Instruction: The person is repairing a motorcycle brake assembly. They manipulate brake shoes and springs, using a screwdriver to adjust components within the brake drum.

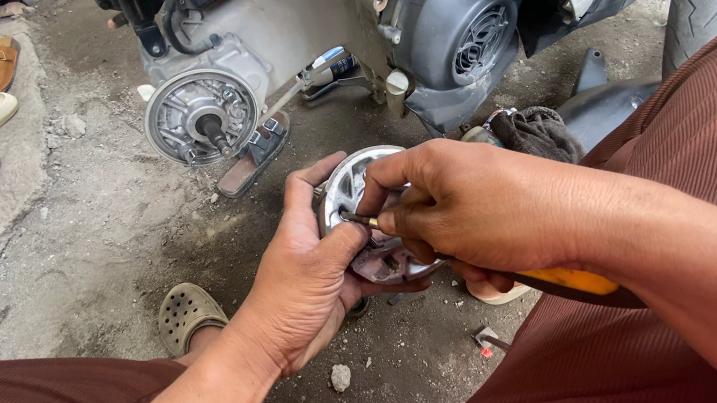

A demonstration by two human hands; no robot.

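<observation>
My left hand [313, 275] fingers clamp the round metal part [357, 194]. My right hand [464, 209] fingers squeeze the screwdriver [569, 279]. Its tip could slip off and poke my thumb beside the part.

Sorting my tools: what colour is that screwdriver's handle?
Yellow-orange handle, under the right hand; head view.
</observation>
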